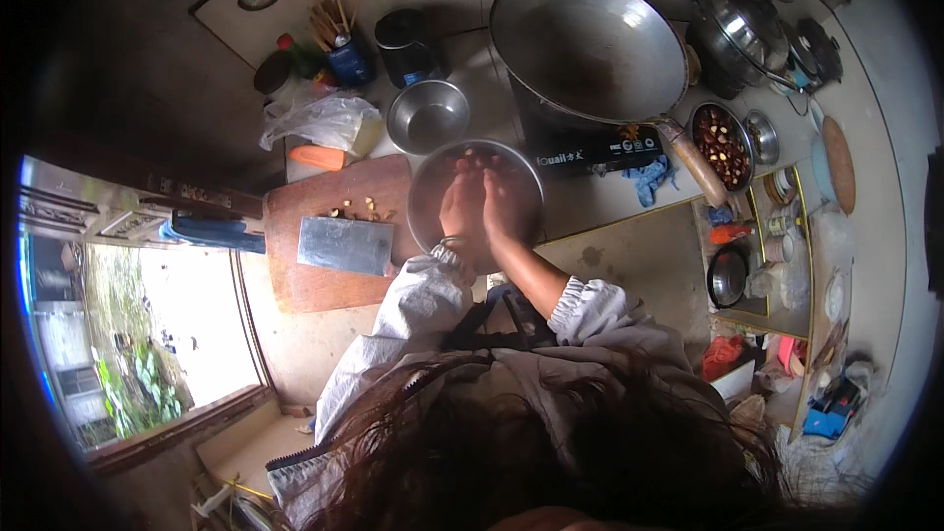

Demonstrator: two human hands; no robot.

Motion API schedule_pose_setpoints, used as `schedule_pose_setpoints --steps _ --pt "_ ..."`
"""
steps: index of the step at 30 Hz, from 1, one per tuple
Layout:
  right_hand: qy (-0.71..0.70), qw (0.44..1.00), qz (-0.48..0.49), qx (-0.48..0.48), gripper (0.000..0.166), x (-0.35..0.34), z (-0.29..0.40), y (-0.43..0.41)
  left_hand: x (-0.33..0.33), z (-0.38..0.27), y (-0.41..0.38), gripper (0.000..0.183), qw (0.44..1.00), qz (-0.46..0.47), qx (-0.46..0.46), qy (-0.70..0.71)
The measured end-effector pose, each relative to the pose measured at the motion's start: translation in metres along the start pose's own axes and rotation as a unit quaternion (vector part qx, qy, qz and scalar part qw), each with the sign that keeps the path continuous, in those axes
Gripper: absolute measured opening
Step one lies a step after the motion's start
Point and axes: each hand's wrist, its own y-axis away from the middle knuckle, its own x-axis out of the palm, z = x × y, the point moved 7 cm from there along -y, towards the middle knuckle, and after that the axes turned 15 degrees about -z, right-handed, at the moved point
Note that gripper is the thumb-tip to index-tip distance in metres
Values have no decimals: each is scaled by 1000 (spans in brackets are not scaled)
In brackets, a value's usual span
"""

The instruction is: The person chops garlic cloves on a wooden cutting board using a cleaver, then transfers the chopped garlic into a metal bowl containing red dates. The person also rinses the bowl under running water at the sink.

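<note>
Both of my hands reach into a metal basin (422,195) in front of me. My left hand (457,203) and my right hand (498,199) are side by side, fingers pointing to the far rim. The basin's inside looks reddish, and small pieces near the fingertips are too blurred to name. What lies under the hands is hidden. To the left of the basin is a wooden cutting board (287,217). A cleaver (345,245) lies flat on it, with several small chopped pieces (369,205) just beyond the blade.
Behind the basin stand a smaller metal bowl (428,118) and a peeled carrot (317,157). A large wok (590,51) sits on a black cooker (590,151), its wooden handle (697,162) jutting towards me. Right of it is a bowl of chestnut-like pieces (719,147). A blue cloth (649,181) lies nearby.
</note>
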Motion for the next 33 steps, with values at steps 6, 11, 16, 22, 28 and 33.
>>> schedule_pose_setpoints --steps 6,11,16,22,28,33 --pt "19 996 58 -62 37 -5 33 14 -8 -7 2 29 998 24 57 26" --pt "-48 995 39 -76 34 -5 31 11 0 -1 1 29 997 25 52 41" --pt "-118 992 30 23 35 -7 35 11 10 -13 5 22 996 -45 78 7" --pt "-111 993 -18 22 32 -8 20 13 26 -25 23 26 999 -1 52 17" --pt "-127 991 -17 -23 32 -9 11 11 18 -16 23 32 998 -17 56 -24" --pt "-112 992 -19 -55 27 -6 -10 4 16 -7 21 32 999 -1 44 -17"
